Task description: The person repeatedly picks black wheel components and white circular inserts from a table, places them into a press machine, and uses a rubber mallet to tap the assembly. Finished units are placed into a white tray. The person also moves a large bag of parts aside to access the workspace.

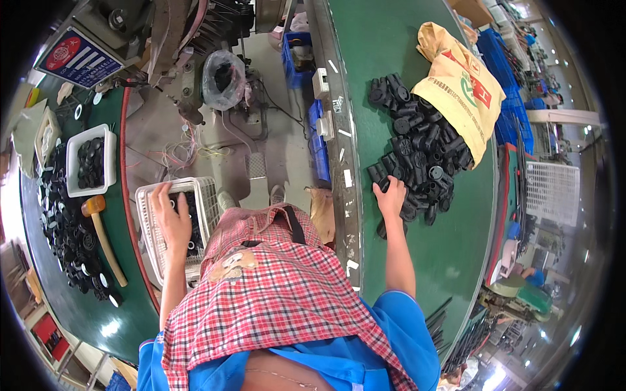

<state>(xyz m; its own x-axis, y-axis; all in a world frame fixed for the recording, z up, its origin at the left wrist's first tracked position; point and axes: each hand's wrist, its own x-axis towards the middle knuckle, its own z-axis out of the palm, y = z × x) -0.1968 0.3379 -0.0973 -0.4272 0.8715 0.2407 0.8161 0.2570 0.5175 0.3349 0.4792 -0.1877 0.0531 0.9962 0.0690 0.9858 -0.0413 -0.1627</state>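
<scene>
My right grip is at the left fringe of the heap of black parts, thumb and fingers half curled over the outermost pieces; I cannot tell whether it has closed on one. That heap lies on the green right-hand desk, below the mouth of a yellow sack. Between the heap and the desk's pale-marked left border I have only a narrow green strip, but toward my body the surface opens out, bare around my forearm. My left grip is loosely open, fingers spread over the white basket, with nothing seen in it, though the palm side is hidden. More black pieces show inside the basket, whose left rim stands close to the red-edged left-hand desk. Between basket and right-hand desk, my apron fills the near room; beyond it, floor shows.
</scene>
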